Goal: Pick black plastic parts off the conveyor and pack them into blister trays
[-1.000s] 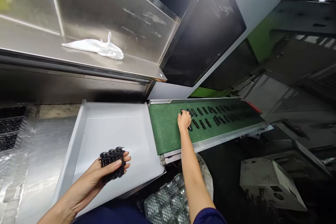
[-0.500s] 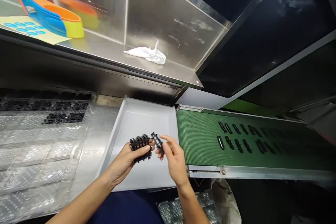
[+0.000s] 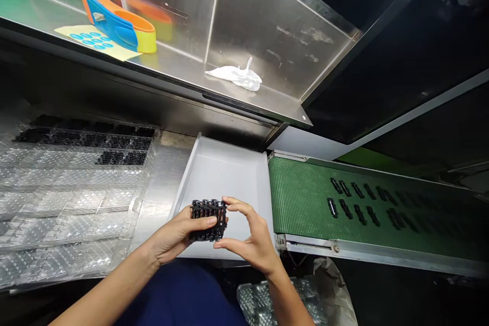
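My left hand (image 3: 179, 234) is wrapped round a row of several small black plastic parts (image 3: 206, 220), its thumb lying across their front. These narrow, notched pieces stand side by side, pressed together. At the right end of the row, my right hand (image 3: 252, 234) spans the outermost black part (image 3: 222, 220), fingertips at its top end and thumb at its bottom end. That part sits flush against the others. Both hands are above a white tray (image 3: 233, 163). Similar black parts (image 3: 346, 209) lie in two rows on the green conveyor belt (image 3: 298, 193) to the right.
At left, a clear compartment tray (image 3: 76, 198) has black parts in its back compartments. A steel shelf (image 3: 179, 69) above holds a white crumpled item (image 3: 237, 76), a coloured band (image 3: 122, 25) and a sticker sheet (image 3: 91, 41). Clear plastic trays (image 3: 255, 300) lie below the belt.
My right hand has moved left, bringing the single black part against the row in my left hand. The whole view has shifted, so the surroundings appear further right.
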Demonstrator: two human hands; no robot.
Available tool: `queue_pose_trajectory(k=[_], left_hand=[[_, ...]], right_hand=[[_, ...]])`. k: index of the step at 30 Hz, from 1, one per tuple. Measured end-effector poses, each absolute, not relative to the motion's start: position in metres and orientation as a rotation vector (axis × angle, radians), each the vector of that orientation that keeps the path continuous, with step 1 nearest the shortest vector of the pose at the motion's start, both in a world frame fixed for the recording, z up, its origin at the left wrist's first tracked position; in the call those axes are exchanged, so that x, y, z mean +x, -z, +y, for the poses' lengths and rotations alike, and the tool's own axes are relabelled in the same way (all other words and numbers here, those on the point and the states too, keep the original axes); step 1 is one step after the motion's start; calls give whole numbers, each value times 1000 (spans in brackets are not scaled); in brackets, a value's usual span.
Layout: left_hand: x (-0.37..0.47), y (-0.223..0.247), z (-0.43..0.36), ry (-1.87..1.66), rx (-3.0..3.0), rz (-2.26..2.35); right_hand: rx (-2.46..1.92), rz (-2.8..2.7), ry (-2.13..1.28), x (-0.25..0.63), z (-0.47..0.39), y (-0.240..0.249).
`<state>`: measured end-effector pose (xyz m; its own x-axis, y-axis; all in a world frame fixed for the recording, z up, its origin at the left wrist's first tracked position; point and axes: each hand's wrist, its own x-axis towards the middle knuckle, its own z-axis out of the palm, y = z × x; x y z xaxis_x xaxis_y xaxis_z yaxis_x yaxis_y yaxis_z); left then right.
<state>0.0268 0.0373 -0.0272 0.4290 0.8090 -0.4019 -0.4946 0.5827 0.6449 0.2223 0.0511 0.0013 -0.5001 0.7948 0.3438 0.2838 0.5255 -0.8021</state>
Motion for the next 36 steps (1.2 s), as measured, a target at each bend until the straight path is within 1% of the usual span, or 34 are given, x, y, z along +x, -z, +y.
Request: queue_pose_trajectory(k=[6, 11, 14, 17, 20, 23, 36], left_hand=[[27, 25, 33, -852, 459, 712], [31, 26, 33, -841, 538, 744], [31, 26, 34, -849, 686, 848], [32, 22, 36, -853, 988, 976], [35, 19, 37, -859, 1276, 1028], [37, 18, 37, -877, 1411, 1056], [21, 26, 31, -914, 1369, 1101]], right_hand=[[-881, -1998, -931, 218, 45, 5], [-884, -2038, -890, 223, 45, 8], [-889, -2017, -1055, 231, 47, 8], [-930, -1874, -1197, 237, 50, 5], [-1035, -1816, -1109, 236, 54, -2], [-1079, -1869, -1077, 231, 57, -7], [-1051, -1969, -1081, 196, 62, -5]])
